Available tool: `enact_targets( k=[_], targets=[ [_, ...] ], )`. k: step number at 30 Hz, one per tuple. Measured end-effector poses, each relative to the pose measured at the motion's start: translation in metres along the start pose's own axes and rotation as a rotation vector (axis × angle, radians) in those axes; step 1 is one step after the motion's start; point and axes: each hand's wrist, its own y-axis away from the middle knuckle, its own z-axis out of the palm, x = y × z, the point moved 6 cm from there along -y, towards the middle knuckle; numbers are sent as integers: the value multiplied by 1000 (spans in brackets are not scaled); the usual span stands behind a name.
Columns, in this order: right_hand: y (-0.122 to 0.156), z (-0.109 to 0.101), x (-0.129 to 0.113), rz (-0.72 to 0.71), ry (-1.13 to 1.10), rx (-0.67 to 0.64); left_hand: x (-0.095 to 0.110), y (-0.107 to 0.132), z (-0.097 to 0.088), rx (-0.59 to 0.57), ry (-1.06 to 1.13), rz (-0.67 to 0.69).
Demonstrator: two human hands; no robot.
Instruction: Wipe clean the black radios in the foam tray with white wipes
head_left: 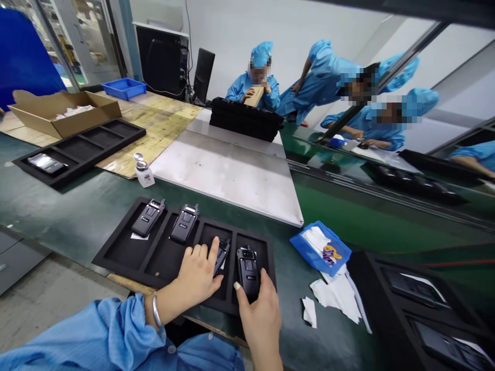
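A black foam tray (124,250) with four slots lies on the green bench in front of me. Two black handsets (148,217) (184,222) rest in its two left slots. My left hand (199,270) covers the third slot, fingers wrapped over a tilted handset (222,252) there. My right hand (260,312) grips the lower end of a handset (246,269) standing in the rightmost slot, thumb and fingers on either side of it.
A small white bottle (144,174) stands behind the tray, beside a grey metal plate (232,172). A blue tray of wipes (320,247) and loose white wipes (338,293) lie to the right, next to another black tray (425,309). Other people in blue sit at the far end.
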Motion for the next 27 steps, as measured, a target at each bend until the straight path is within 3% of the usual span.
enact_targets(
  k=[8, 16, 27],
  targets=[
    [-11, 8, -10, 21, 133, -16, -3, -8, 1, 48, 59, -60],
    [-7, -7, -11, 52, -35, 85, -10, 0, -10, 245, 197, -70],
    [-6, -13, -2, 175, -304, 118, -23, -8, -2, 229, 443, -234]
  ],
)
